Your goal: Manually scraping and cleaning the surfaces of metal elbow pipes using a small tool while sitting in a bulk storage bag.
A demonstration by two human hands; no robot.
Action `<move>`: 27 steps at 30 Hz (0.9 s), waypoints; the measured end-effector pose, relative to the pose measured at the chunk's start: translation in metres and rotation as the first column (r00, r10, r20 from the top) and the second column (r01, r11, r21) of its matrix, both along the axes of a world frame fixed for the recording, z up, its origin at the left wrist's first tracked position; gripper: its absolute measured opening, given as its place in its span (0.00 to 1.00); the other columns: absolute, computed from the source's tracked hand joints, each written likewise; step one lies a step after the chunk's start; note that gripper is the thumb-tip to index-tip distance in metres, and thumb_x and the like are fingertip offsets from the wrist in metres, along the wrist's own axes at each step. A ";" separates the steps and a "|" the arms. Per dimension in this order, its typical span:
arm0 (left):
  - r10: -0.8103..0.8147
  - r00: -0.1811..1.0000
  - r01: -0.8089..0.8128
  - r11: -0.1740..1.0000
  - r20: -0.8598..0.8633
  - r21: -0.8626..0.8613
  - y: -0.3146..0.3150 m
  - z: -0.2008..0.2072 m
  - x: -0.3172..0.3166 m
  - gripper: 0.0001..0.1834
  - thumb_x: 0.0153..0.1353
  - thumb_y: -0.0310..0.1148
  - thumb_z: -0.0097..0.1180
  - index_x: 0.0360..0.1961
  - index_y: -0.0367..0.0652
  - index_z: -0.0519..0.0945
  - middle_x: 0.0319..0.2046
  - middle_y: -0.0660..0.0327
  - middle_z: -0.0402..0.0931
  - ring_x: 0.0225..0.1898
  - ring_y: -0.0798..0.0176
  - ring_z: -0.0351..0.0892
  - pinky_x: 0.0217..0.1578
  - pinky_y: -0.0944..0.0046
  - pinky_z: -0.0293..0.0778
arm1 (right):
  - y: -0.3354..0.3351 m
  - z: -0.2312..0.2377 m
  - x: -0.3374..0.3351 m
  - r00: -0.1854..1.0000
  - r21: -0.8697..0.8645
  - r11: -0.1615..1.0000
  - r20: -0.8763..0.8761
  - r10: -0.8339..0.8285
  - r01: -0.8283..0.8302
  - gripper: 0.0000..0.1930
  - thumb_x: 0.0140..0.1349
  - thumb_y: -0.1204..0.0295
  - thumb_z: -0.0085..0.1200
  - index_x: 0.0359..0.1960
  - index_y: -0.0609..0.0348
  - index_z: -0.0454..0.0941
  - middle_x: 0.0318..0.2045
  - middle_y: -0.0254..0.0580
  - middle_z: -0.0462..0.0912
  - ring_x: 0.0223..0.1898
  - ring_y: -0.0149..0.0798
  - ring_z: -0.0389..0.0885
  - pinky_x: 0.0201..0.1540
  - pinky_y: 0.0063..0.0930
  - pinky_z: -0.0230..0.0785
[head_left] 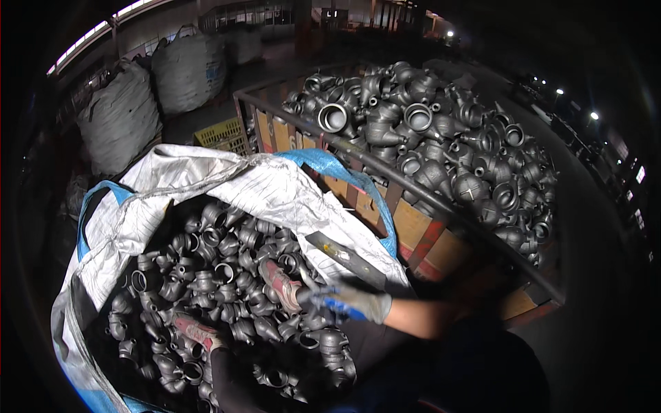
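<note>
Many metal fittings (220, 303) are gathered in a loose heap inside a large white sack (275, 189), which is placed at the near left of the scene. They are dark grey, with a dull shine where the light is caught, and their bodies are rounded and hollow. On many of them a round open mouth with a thick rim is seen, and some are narrowed into a short neck. They are lain in all directions, tilted and pressed one against another. Above the right side of this heap the right hand (348, 303) is held, covered by a grey and blue glove. Its fingers are blurred, so it cannot be told whether they are apart, together or clamped on a fitting. The bare forearm (416, 318) is stretched to it from the right. Two reddish shoes are set among the fittings, one (281, 284) just beside the gloved fingers and the other (196, 330) nearer and more to the left. The mouth of the sack is folded outward, and blue straps (330, 165) are attached to it. Beyond it, at the far right, a bin (413, 224) with brown panels and a dark rail is filled high with larger grey fittings (441, 138). A yellow crate (220, 138) and two full pale sacks (187, 72) are seen at the far left.
</note>
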State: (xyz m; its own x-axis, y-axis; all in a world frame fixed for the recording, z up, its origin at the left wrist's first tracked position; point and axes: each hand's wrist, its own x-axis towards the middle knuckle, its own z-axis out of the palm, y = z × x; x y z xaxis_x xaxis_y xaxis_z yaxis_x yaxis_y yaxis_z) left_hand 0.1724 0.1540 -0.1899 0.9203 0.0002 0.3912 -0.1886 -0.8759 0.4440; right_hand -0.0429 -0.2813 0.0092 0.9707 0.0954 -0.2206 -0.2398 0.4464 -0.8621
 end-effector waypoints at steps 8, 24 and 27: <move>0.211 0.961 -0.217 0.976 -0.177 -0.012 -0.096 0.141 -0.032 0.18 0.58 0.41 0.54 0.46 0.42 0.78 0.42 0.53 0.79 0.44 0.53 0.77 0.45 0.58 0.70 | 0.037 -0.097 0.006 0.971 -0.082 0.996 0.233 0.052 -0.034 0.16 0.67 0.76 0.43 0.54 0.69 0.70 0.50 0.47 0.77 0.51 0.36 0.75 0.54 0.25 0.67; 0.034 0.969 0.209 0.428 0.246 -0.879 0.005 0.247 -0.166 0.22 0.58 0.30 0.51 0.53 0.30 0.70 0.48 0.54 0.74 0.50 0.62 0.72 0.52 0.63 0.67 | 0.056 -0.023 0.002 0.998 0.017 1.000 -0.060 -0.006 0.007 0.15 0.64 0.71 0.49 0.48 0.68 0.74 0.33 0.40 0.81 0.34 0.31 0.80 0.36 0.21 0.72; -0.077 0.997 0.053 0.413 0.023 -0.909 -0.017 0.245 -0.169 0.19 0.55 0.25 0.48 0.49 0.33 0.74 0.44 0.54 0.76 0.46 0.60 0.75 0.47 0.65 0.71 | 0.081 -0.011 0.013 0.997 -0.038 0.997 0.007 0.074 -0.074 0.21 0.66 0.63 0.47 0.53 0.69 0.70 0.34 0.42 0.81 0.17 0.16 0.67 0.15 0.11 0.56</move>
State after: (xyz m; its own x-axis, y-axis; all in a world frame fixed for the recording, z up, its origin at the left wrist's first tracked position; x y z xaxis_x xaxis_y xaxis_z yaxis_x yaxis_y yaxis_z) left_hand 0.0035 0.1368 0.0556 0.9408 0.2845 0.1840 -0.2079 0.0560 0.9765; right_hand -0.0297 -0.1998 -0.0015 0.9630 0.1587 -0.2176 -0.2640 0.3952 -0.8799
